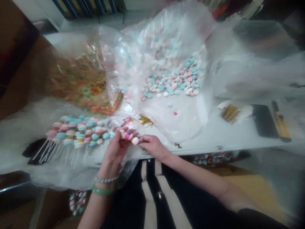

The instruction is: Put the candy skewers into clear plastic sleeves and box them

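Left hand (115, 150) and right hand (152, 146) hold a skewer of pink-and-white candies (128, 136).

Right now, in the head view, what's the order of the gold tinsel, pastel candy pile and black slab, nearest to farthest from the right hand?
From the right hand:
1. Gold tinsel, just ahead.
2. Pastel candy pile, farther ahead.
3. Black slab, far right.

A white table (238, 136) carries pastel candies (171, 79) on plastic (188, 121).
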`<state>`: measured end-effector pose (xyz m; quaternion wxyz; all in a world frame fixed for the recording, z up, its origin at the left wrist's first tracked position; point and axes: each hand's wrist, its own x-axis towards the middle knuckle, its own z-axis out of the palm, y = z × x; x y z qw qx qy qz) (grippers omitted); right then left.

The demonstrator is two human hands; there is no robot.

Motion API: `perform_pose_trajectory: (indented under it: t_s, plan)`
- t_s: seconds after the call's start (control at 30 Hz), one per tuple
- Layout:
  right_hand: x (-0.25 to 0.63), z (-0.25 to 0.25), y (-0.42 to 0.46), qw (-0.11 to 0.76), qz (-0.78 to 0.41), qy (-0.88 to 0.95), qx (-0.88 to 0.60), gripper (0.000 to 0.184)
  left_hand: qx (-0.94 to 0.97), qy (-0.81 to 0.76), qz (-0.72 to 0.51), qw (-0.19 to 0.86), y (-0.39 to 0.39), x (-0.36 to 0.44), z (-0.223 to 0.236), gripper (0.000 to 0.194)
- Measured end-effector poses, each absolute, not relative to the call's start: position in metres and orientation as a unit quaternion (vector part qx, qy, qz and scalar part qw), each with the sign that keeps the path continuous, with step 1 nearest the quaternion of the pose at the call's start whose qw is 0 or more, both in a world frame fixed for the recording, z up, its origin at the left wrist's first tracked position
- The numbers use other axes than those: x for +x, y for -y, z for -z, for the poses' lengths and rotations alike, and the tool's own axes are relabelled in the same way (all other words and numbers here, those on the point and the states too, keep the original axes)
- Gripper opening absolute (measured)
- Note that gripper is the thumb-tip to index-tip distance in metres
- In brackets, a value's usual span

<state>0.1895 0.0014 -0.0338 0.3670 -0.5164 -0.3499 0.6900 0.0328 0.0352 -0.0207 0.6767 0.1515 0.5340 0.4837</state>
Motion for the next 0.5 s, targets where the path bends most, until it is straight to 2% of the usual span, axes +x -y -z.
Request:
perform_pose_trajectory:
  t_s: [0.1,0.23,0.37,0.43,0.5]
  plan:
    - [0.189,0.027,0.001,0.394,-0.661,0.389,-0.507,0.024,0.116,-0.514,-0.533,0.662,-0.042,0.026,0.008,0.015]
    - [0.184,0.022,0.001,0.364,-0.759,0.294,-0.452,0.036,0.101,-0.470,-0.593,0.646,-0.048,0.014,-0.005,0.002]
    - [0.175,0.016,0.000,0.341,-0.785,0.263,-0.446,0.018,0.117,-0.445,-0.611,0.644,-0.048,0.007,-0.012,0.008]
    - [0.170,0.011,-0.001,0.355,-0.744,0.318,-0.468,0.011,0.143,-0.440,-0.626,0.627,-0.046,0.008,-0.013,0.013]
    - [0.165,0.004,-0.003,0.384,-0.653,0.427,-0.494,0.009,0.175,-0.445,-0.643,0.598,-0.044,0.012,-0.014,0.019]
